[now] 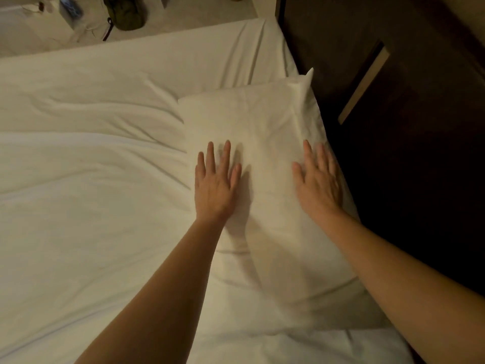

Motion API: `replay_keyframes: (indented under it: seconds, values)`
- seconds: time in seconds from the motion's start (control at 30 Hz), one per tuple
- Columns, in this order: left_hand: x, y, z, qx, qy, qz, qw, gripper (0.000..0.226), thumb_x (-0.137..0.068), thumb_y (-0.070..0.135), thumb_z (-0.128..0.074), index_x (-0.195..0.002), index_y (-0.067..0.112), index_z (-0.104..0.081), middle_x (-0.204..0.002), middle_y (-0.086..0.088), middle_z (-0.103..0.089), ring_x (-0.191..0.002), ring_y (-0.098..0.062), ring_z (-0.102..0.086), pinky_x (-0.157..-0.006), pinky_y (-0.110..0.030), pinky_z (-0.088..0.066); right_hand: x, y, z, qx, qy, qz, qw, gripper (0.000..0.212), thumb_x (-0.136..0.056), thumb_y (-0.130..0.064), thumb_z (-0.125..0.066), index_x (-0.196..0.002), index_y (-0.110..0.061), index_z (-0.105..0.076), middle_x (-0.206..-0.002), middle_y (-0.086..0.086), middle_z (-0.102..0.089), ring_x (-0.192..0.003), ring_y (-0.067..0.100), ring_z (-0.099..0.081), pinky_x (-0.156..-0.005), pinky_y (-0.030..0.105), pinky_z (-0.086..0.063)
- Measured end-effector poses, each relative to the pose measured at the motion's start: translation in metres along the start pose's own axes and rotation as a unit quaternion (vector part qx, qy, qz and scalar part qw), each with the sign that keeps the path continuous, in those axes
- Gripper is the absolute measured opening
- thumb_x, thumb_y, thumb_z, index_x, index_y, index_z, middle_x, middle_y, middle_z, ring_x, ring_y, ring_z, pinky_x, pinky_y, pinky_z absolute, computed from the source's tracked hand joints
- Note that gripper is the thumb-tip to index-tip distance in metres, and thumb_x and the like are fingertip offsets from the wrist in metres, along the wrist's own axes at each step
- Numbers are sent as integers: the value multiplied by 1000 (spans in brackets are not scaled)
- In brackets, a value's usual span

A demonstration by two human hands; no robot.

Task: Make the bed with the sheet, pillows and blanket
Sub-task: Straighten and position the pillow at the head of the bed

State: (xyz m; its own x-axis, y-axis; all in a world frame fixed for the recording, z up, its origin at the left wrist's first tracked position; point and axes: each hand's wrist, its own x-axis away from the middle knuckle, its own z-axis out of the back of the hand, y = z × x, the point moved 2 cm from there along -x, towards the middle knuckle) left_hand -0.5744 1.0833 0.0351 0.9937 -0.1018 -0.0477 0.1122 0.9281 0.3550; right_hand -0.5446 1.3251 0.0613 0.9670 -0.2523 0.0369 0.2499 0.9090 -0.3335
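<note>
A white pillow (262,119) lies along the bed's right side, against the dark headboard. My left hand (216,182) lies flat on the pillow's left part with straight, spread fingers. My right hand (319,179) presses flat on the pillow's right edge, fingers straight. A white blanket (86,195) covers the bed to the left, creased where it meets the pillow. The white sheet (210,56) shows bare at the far end of the bed.
A dark wooden headboard (406,127) with a pale strip (363,84) runs along the right. Beyond the bed's far edge is pale floor (199,17) with a dark green bag (126,11) and some small items (69,7).
</note>
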Motion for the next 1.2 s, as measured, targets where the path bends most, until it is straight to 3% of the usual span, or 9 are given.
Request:
replay_keyframes:
  seconds: [0.1, 0.23, 0.47, 0.6, 0.67, 0.77, 0.87, 1.2]
  values:
    - [-30, 1, -11, -10, -33, -12, 999, 63, -107, 63, -5, -165, 39, 6, -175, 3, -5, -162, -23, 4, -129, -49, -9, -29, -19, -14, 6, -26, 61, 998, 62, -105, -52, -27, -163, -33, -14, -170, 6, -13, -156, 26, -10, -126, 46, -12]
    - [-29, -5, -14, 22, -34, 15, 999, 61, -107, 65, -14, -163, 47, -1, -175, 4, -3, -161, -27, 1, -130, -48, -6, -49, -8, -35, 47, -56, 99, 992, 63, -103, -59, -21, -162, -39, -9, -171, -1, -12, -156, 22, -10, -126, 46, -10]
    - [-44, -86, -32, 44, -35, 168, 984, 67, -98, 79, -5, -160, 55, 4, -174, 10, -8, -161, -24, 0, -130, -49, -6, -90, 52, -30, 58, -100, -12, 993, 67, -103, -63, -10, -163, -34, -6, -171, -5, -8, -157, 27, -5, -126, 52, -9]
    - [-81, -73, -15, 42, 12, 139, 989, 66, -106, 67, -7, -165, 39, -11, -174, 4, -13, -161, -24, -4, -130, -47, -5, -125, 36, -15, 25, -33, -45, 998, 66, -105, -56, -17, -163, -24, -18, -170, 5, -17, -154, 32, -12, -125, 51, -14]
    - [-114, -51, -5, 28, 41, 90, 995, 63, -110, 55, -11, -166, 27, -17, -173, 3, -18, -161, -27, -7, -130, -46, -5, -147, 11, -10, -11, -1, -28, 1000, 64, -105, -56, -22, -163, -27, -17, -170, 7, -16, -154, 33, -13, -126, 49, -14]
    - [-153, -10, -6, 30, 31, 33, 999, 65, -106, 64, -4, -165, 39, -10, -174, 1, -14, -161, -26, -5, -130, -47, -7, -175, -36, -19, -24, -17, 63, 998, 61, -104, -56, -24, -162, -38, -11, -171, 3, -11, -156, 27, -7, -127, 47, -9]
    - [-152, 16, -24, 55, -7, 43, 998, 59, -106, 66, -12, -163, 50, -8, -175, 5, -8, -161, -23, -2, -130, -47, -2, -190, -58, -41, -9, -67, 104, 992, 59, -102, -59, -20, -159, -47, -12, -171, -3, -10, -157, 23, -5, -126, 47, -4]
    - [-139, 5, -44, 33, -23, 64, 997, 57, -106, 64, -13, -162, 52, -8, -175, 10, -5, -161, -16, -1, -130, -45, -3, -176, -2, -60, 41, -75, 6, 996, 59, -104, -59, -11, -160, -46, -4, -171, -12, -4, -157, 17, -2, -126, 48, -3]
